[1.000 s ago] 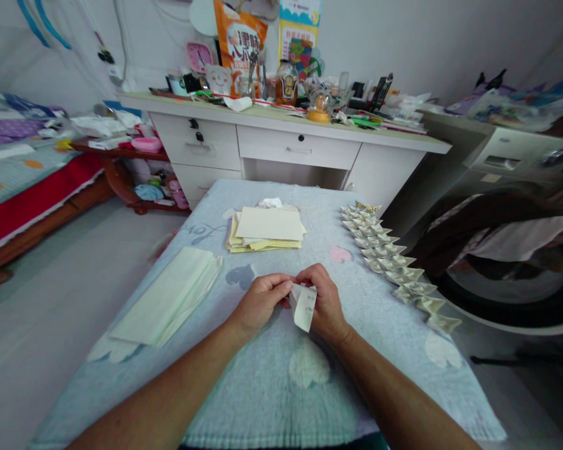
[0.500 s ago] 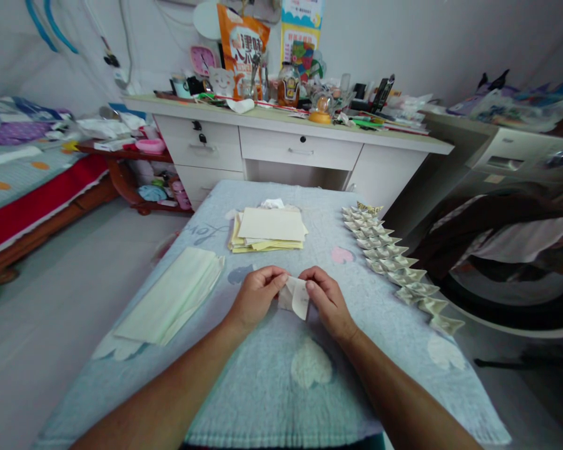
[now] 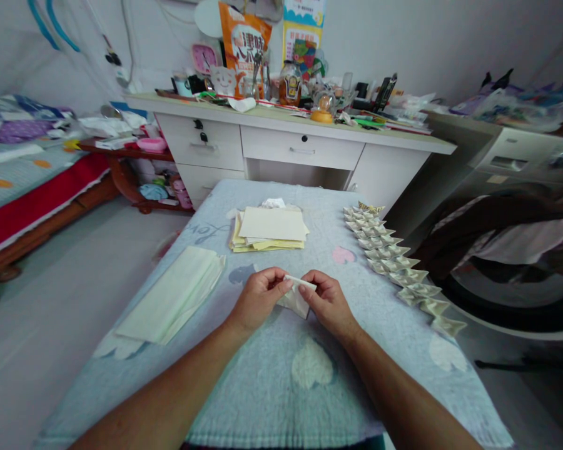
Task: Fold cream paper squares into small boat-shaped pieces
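Between my two hands is a small folded piece of white paper (image 3: 296, 302), held just above the cloth-covered table. My left hand (image 3: 261, 294) pinches its left side, thumb on top. On the other side my right hand (image 3: 324, 300) grips it, the thumb pressing near a narrow folded strip along the upper edge. Fingers hide part of the paper. To the right runs a row of folded paper boats (image 3: 394, 262), nested closely together. Beyond my hands lies a stack of cream and yellow paper sheets (image 3: 273, 225).
A pile of long pale green paper (image 3: 169, 297) rests on the left of the table (image 3: 244, 400). Behind stands a white desk (image 3: 304, 134) crowded with jars and packets. A washing machine (image 3: 520, 162) is at the right, a bed (image 3: 28, 187) at the left.
The paper's upper edge now shows as a narrow folded strip, where a curved loose flap faced me before. My right thumb has moved slightly left and presses on it.
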`<action>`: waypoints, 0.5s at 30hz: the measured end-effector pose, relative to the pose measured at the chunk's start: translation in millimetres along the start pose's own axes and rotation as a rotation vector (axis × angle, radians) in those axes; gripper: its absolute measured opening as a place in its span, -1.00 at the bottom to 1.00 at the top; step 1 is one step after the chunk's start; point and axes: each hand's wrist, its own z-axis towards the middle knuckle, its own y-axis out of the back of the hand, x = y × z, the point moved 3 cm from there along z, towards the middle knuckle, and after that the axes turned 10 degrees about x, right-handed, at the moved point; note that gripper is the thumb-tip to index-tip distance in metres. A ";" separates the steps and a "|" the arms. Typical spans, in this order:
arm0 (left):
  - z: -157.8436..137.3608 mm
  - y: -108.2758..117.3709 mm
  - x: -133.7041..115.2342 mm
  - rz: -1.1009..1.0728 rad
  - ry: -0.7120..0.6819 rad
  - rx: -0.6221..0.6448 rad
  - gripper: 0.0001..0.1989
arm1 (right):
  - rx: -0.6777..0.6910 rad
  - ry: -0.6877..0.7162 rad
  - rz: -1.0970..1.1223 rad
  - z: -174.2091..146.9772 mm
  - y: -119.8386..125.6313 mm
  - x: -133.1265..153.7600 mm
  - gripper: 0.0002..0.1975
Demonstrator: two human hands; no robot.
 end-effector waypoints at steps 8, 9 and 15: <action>-2.0 0.8 -1.9 0.057 0.001 0.010 -0.74 | 0.048 -0.028 -0.077 -1.1 0.3 1.3 -0.69; -2.1 1.2 -2.0 0.077 -0.006 0.010 -0.74 | 0.055 -0.024 -0.081 -1.2 0.1 1.2 -0.70; -2.2 0.9 -3.6 0.033 -0.022 0.023 -0.76 | 0.076 -0.051 -0.052 -1.1 -0.5 -0.5 -0.68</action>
